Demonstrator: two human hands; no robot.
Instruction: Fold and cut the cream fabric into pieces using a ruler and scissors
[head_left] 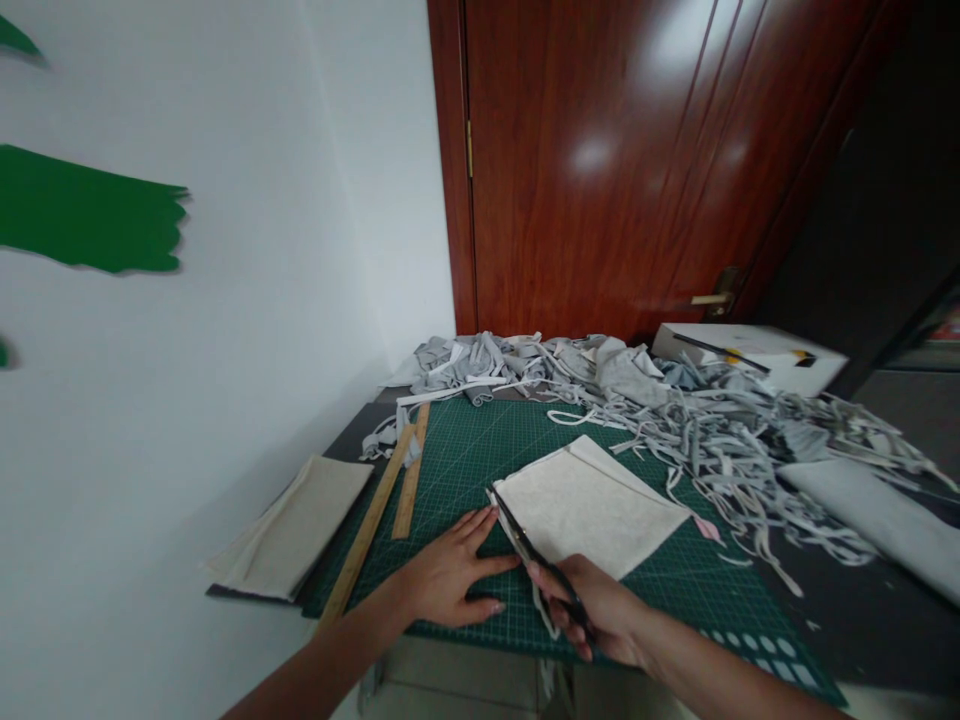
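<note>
A cream fabric piece (600, 500) lies on the green cutting mat (472, 440), turned so that one corner points away from me. My right hand (592, 605) grips black-handled scissors (534, 552), whose blades run along the left edge of the fabric. Below the blades a narrow cream strip (546, 610) hangs toward the mat's front edge. My left hand (456, 572) is open and lies flat on the mat with its fingers spread. Its fingertips reach the fabric's left edge beside the blades; whether they press on the cloth I cannot tell.
Two wooden rulers (373, 522) lie left of my left hand. Folded cream fabric (300, 525) rests farther left by the wall. Grey and white scraps (720, 430) are heaped along the back and right. Behind them are a white box (787, 365) and a brown door (585, 200).
</note>
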